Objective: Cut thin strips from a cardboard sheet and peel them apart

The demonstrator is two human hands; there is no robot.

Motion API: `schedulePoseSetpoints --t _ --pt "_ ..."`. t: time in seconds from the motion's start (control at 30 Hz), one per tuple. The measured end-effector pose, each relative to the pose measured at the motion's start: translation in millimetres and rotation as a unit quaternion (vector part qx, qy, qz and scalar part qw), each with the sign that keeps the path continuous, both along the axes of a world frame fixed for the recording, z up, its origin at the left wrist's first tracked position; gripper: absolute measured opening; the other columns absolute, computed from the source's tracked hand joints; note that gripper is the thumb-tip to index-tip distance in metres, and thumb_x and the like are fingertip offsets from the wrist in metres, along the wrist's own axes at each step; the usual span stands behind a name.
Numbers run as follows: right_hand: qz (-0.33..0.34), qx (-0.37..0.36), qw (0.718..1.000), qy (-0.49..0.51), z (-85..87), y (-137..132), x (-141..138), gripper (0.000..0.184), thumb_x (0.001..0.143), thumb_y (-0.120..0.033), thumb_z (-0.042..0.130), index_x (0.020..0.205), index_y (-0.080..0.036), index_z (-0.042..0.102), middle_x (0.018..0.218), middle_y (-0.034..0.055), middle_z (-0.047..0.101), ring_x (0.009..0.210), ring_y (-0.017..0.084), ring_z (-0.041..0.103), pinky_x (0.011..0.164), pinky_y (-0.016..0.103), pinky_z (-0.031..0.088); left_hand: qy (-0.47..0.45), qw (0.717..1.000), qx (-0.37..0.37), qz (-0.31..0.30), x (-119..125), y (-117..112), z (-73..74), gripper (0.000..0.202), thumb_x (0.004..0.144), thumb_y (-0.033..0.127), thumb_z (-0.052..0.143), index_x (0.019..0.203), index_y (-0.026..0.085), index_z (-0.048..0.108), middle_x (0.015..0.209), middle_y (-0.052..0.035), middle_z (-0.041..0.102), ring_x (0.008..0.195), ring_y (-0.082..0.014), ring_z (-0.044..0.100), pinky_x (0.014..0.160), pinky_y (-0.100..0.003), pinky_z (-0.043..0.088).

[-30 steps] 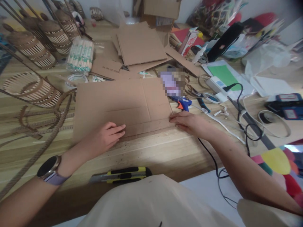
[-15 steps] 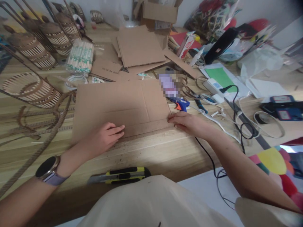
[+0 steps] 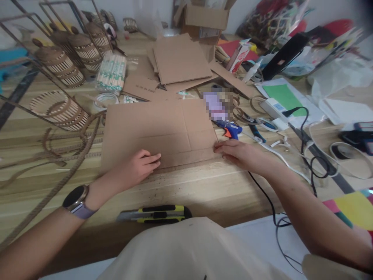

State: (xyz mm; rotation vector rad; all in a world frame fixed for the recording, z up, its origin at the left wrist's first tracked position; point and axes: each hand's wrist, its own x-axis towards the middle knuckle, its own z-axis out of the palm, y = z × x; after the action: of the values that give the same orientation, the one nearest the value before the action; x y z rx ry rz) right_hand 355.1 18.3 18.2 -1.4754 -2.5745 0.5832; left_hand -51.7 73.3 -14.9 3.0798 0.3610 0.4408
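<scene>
A large brown cardboard sheet (image 3: 145,120) lies flat on the wooden table, marked by crease lines, with a narrow band along its front edge. My left hand (image 3: 142,165) rests on that front part, fingers stretched out to the right. At the sheet's front right corner, my right hand (image 3: 233,152) has its fingers and thumb closed on the edge; the fingertips are partly hidden. Just behind the right hand lies a blue glue gun (image 3: 231,130) with an orange trigger. A yellow and black utility knife (image 3: 157,214) lies near the table's front edge.
Woven baskets (image 3: 58,68) and a brown rope (image 3: 72,167) occupy the left side. More cardboard pieces (image 3: 182,58) are piled behind the sheet, beside wrapped sticks (image 3: 111,74). A white power strip (image 3: 274,111) and black cord (image 3: 268,198) lie on the right.
The whole view has shifted, so everything appears a little farther right. Both hands keep almost the same places on the cardboard sheet.
</scene>
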Motion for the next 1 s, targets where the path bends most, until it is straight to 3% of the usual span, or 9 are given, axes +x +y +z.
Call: schedulePoseSetpoints --t 0.4,0.6,0.73,0.87,0.93,1.0 --pt "0.02 0.008 1.0 -0.018 0.6 3.0 -0.5 0.031 0.093 -0.019 0.044 0.109 -0.026 0.069 0.123 0.0086 0.072 0.116 0.024 0.067 0.101 0.042 0.055 0.027 0.999 -0.037 0.02 -3.1 2.6 -1.4 0.026 0.102 0.014 0.052 0.12 0.012 0.071 0.134 -0.0123 0.07 0.108 -0.022 0.061 0.091 -0.036 0.055" --pt "0.018 0.016 0.999 -0.021 -0.9 2.0 -1.8 0.03 0.092 -0.017 0.045 0.11 -0.024 0.068 0.124 0.0102 0.071 0.115 0.024 0.067 0.1 0.042 0.055 0.092 0.993 -0.071 0.032 -2.5 8.3 -1.0 0.03 0.1 0.009 0.051 0.121 0.017 0.071 0.137 -0.0097 0.066 0.11 -0.0212 0.059 0.092 -0.032 0.05" --pt "0.018 0.015 1.0 -0.017 -2.1 1.6 -1.8 0.03 0.092 -0.015 0.046 0.109 -0.024 0.068 0.122 0.0098 0.072 0.114 0.024 0.068 0.098 0.042 0.056 0.162 0.981 -0.086 0.067 11.5 9.3 16.9 0.035 0.101 0.007 0.043 0.115 0.018 0.073 0.133 -0.0098 0.063 0.111 -0.0223 0.059 0.087 -0.031 0.048" --pt "0.009 0.013 1.0 -0.001 -2.3 1.4 -2.5 0.031 0.091 -0.015 0.047 0.109 -0.025 0.07 0.122 0.0101 0.072 0.113 0.025 0.068 0.098 0.043 0.056 0.214 0.97 -0.102 0.048 34.5 10.1 39.3 0.035 0.094 -0.004 0.041 0.09 0.015 0.069 0.102 -0.0062 0.067 0.087 -0.0174 0.062 0.068 -0.026 0.042" --pt "0.004 0.01 1.0 0.001 -1.2 1.5 -3.5 0.031 0.09 -0.015 0.047 0.108 -0.025 0.07 0.121 0.0096 0.072 0.112 0.025 0.068 0.098 0.042 0.056 0.228 0.966 -0.116 0.029 46.7 12.5 47.4 0.037 0.092 -0.007 0.041 0.098 0.017 0.069 0.097 -0.0043 0.068 0.081 -0.0163 0.063 0.066 -0.025 0.039" --pt "0.004 0.005 1.0 -0.004 0.6 1.6 -4.7 0.031 0.09 -0.014 0.048 0.107 -0.025 0.07 0.12 0.0093 0.073 0.112 0.025 0.068 0.097 0.041 0.056 0.252 0.958 -0.132 0.027 59.4 16.1 53.8 0.049 0.094 -0.005 0.039 0.126 0.021 0.065 0.099 -0.0039 0.071 0.08 -0.0173 0.065 0.065 -0.025 0.038"
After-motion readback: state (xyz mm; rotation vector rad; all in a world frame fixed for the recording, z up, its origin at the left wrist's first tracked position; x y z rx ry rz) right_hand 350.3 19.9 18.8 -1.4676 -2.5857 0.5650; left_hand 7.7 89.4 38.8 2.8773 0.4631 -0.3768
